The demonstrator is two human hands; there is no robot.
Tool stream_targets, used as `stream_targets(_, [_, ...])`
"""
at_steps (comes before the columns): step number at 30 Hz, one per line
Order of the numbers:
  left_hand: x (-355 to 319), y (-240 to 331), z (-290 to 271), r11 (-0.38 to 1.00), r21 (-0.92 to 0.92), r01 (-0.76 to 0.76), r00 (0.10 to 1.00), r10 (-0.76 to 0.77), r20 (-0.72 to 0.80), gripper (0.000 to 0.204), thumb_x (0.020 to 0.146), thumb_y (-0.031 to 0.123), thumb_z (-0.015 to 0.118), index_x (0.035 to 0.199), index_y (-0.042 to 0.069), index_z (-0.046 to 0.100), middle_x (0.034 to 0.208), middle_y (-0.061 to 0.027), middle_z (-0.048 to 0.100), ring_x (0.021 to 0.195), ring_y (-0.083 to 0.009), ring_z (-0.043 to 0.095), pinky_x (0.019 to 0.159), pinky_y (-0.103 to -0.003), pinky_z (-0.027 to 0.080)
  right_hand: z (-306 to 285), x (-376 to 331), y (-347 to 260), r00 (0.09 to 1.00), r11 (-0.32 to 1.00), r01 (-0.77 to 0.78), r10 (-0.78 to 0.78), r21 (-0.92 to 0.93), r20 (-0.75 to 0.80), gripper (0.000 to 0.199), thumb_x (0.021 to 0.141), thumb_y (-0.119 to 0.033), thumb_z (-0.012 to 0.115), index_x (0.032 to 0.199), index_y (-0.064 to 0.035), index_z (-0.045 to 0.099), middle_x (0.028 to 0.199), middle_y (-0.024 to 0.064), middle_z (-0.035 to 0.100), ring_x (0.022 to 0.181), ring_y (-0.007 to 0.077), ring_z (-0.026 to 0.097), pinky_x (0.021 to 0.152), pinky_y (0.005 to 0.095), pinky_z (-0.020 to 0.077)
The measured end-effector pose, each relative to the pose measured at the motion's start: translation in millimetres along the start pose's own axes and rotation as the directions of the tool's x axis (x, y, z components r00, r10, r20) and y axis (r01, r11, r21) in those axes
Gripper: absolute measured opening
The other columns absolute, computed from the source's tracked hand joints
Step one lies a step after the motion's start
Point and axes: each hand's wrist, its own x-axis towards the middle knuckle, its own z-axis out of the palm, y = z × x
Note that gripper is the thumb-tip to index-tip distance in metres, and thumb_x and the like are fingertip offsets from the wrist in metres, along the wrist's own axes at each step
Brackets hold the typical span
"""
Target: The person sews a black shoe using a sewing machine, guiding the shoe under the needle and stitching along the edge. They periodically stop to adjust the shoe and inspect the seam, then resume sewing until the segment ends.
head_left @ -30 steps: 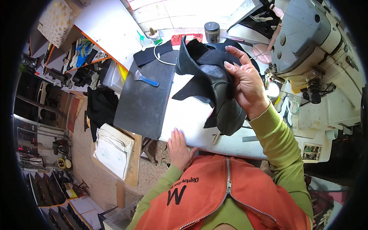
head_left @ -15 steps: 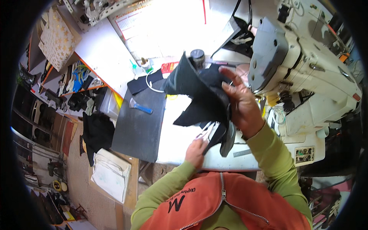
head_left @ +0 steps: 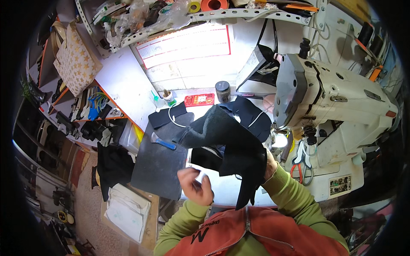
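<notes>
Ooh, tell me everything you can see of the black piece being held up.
The black piece looks like soft, flexible sheet material, with a greyer, fuzzy-looking flap at upper left. It is bent and folded, a narrow strip hanging down, above the white table. The right hand, partly hidden, holds its right side.

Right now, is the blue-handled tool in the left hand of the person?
No, the blue-handled tool lies on the dark board, apart from the left hand.

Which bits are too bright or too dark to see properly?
In the head view, glare washes out part of the red-edged wall sheet; light glares under the sewing machine; the black piece hides its folds in darkness; the corners are black.
</notes>
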Motion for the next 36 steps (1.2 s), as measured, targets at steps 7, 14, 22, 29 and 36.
stream_targets(7, [76,53,10,0.486,0.347,-0.802,0.56,0.411,0.72,0.045,0.076,0.022,0.071,0.118,0.021,0.057,0.125,-0.0158,0.053,0.121,-0.0359,0.045,0.097,-0.062,0.026,0,3,12,0.957,0.932,-0.118,0.014,-0.343,-0.289,0.046,0.092,-0.003,0.054,0.135,-0.0059,0.035,0.109,0.0109,0.059,0.082,0.0135,0.064,0.075,0.0263,0.0555])
stream_targets(14, [119,39,15,0.931,0.115,-0.346,0.525,0.091,0.846,0.071,0.061,0.009,0.076,0.127,0.003,0.049,0.112,-0.0104,0.059,0.106,-0.0312,0.057,0.099,-0.049,0.038,-18,-4,22,0.98,0.871,-0.083,-0.016,-0.484,-0.197,0.047,0.087,0.003,0.06,0.129,-0.005,0.04,0.095,0.0095,0.064,0.082,0.0128,0.064,0.073,0.0248,0.0539])
stream_targets(22, [100,36,-4,0.818,0.055,-0.572,0.495,0.29,0.819,0.028,0.07,0.014,0.066,0.098,0.011,0.066,0.102,-0.004,0.062,0.097,-0.022,0.062,0.094,-0.046,0.042,2,-13,22,0.995,0.879,-0.044,-0.006,-0.475,-0.103,0.052,0.087,0.004,0.06,0.133,-0.003,0.038,0.098,0.0089,0.062,0.087,0.0111,0.062,0.077,0.0223,0.0517])
stream_targets(29, [120,38,4,0.85,0.069,-0.522,0.363,0.148,0.92,0.018,0.069,0.009,0.064,0.087,0.011,0.066,0.087,-0.0062,0.062,0.088,-0.0251,0.064,0.078,-0.037,0.051,-10,-5,20,0.979,0.793,-0.202,0.153,-0.574,-0.134,0.047,0.09,-0.005,0.059,0.133,-0.0025,0.04,0.094,0.0058,0.062,0.089,0.0089,0.06,0.078,0.0215,0.0488])
stream_targets(36, [131,-37,-26,0.5,0.523,0.69,-0.061,-0.68,0.731,0.025,0.074,-0.004,0.07,0.099,-0.004,0.067,0.09,-0.0013,0.069,0.079,-0.0118,0.062,0.077,-0.028,0.05,-11,-3,-31,0.994,0.148,-0.081,0.081,-0.986,-0.069,0.043,0.101,-0.029,0.044,0.135,-0.0019,0.044,0.127,0.0102,0.055,0.119,0.0151,0.048,0.102,0.0272,0.0355])
